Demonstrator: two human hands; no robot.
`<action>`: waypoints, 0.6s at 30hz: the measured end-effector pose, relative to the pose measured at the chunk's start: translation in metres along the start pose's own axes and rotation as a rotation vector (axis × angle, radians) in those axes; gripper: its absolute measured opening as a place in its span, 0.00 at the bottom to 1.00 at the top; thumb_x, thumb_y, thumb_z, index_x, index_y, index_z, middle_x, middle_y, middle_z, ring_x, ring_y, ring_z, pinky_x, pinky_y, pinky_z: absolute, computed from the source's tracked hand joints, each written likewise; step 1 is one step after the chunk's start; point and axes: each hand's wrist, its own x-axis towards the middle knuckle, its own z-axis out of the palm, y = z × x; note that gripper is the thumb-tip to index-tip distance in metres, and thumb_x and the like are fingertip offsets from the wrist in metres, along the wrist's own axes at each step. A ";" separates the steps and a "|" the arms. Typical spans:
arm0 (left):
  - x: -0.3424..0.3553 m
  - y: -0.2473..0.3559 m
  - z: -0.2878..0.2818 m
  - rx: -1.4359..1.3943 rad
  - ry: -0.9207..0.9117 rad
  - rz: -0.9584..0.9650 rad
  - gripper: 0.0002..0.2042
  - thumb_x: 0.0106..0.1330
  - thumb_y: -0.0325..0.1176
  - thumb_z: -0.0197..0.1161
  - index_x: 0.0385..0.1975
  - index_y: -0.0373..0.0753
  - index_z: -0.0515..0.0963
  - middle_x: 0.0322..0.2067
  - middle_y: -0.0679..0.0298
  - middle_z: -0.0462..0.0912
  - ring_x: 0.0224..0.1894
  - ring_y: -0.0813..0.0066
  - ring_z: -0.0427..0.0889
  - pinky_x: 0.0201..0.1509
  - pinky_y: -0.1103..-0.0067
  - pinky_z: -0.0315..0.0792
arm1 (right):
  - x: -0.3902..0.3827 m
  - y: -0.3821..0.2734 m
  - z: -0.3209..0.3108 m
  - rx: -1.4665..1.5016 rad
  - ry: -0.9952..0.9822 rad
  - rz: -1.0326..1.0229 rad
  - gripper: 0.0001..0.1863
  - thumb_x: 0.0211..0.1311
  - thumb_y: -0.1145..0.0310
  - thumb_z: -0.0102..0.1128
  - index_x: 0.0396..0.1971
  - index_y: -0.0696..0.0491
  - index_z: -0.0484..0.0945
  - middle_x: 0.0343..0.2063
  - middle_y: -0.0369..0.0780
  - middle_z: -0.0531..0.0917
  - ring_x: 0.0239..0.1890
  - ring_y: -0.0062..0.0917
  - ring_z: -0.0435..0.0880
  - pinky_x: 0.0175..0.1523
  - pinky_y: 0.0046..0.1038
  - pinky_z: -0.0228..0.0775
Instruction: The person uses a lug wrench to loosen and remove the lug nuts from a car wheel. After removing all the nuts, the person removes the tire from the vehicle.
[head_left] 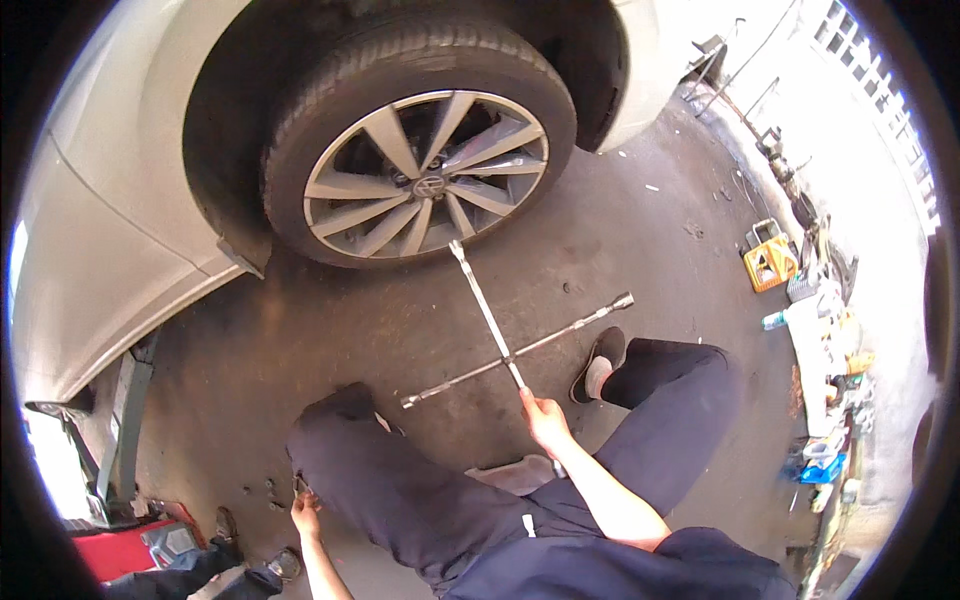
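Note:
My right hand [545, 422] grips the lower arm of a silver cross-shaped lug wrench [486, 315], held out in front of me with its upper end just below the car wheel [375, 225], perhaps touching it; I cannot tell. The wheel has a spoked silver rim and sits in the wheel arch of a white car [120, 200]. My left hand [305, 510] is beside my left knee, fingers closed on a small metallic thing that I cannot make out. Several small dark pieces [272, 490] lie on the floor left of it.
A green lift arm [128, 420] stands under the car. A red case [115, 550] and another person's shoes and legs [215, 575] are at lower left. Along the white right wall lie a yellow container [770, 262], a blue item [822, 468] and assorted tools.

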 end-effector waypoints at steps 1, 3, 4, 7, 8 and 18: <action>0.001 0.016 0.000 -0.032 0.004 0.042 0.10 0.74 0.34 0.61 0.46 0.34 0.79 0.39 0.64 0.84 0.39 0.77 0.82 0.39 0.78 0.78 | 0.005 0.001 0.002 -0.024 0.011 -0.044 0.31 0.75 0.43 0.53 0.16 0.51 0.72 0.13 0.26 0.65 0.17 0.13 0.60 0.23 0.27 0.50; 0.003 0.060 0.000 -0.003 0.056 0.119 0.12 0.74 0.35 0.60 0.49 0.33 0.79 0.42 0.62 0.85 0.40 0.73 0.82 0.42 0.75 0.79 | 0.018 -0.002 0.011 -0.065 0.034 -0.133 0.32 0.75 0.42 0.51 0.15 0.50 0.70 0.13 0.26 0.64 0.16 0.13 0.60 0.22 0.27 0.50; 0.002 0.083 0.000 -0.076 0.055 0.092 0.14 0.75 0.37 0.60 0.52 0.34 0.78 0.43 0.61 0.85 0.42 0.72 0.82 0.45 0.75 0.78 | 0.020 -0.009 0.015 -0.011 -0.006 -0.095 0.32 0.76 0.42 0.50 0.15 0.50 0.70 0.13 0.26 0.64 0.16 0.13 0.60 0.22 0.27 0.50; -0.021 0.178 0.007 -0.243 0.057 0.108 0.18 0.75 0.41 0.59 0.58 0.36 0.76 0.48 0.59 0.84 0.46 0.70 0.82 0.52 0.73 0.75 | 0.043 -0.012 0.032 0.110 -0.006 -0.159 0.33 0.76 0.41 0.49 0.14 0.50 0.69 0.12 0.26 0.64 0.16 0.13 0.60 0.22 0.27 0.50; -0.044 0.222 0.018 -0.274 0.071 0.184 0.20 0.75 0.42 0.58 0.60 0.37 0.75 0.49 0.59 0.83 0.48 0.70 0.81 0.55 0.73 0.74 | 0.046 -0.019 0.033 0.101 -0.012 -0.157 0.33 0.75 0.40 0.49 0.14 0.49 0.68 0.12 0.26 0.64 0.15 0.13 0.59 0.21 0.27 0.49; -0.219 0.388 0.068 0.139 0.187 0.693 0.12 0.75 0.35 0.58 0.48 0.34 0.80 0.42 0.60 0.85 0.48 0.72 0.81 0.60 0.74 0.71 | 0.051 -0.056 0.040 0.366 -0.378 0.128 0.33 0.73 0.36 0.49 0.16 0.47 0.66 0.13 0.30 0.65 0.12 0.18 0.61 0.17 0.27 0.51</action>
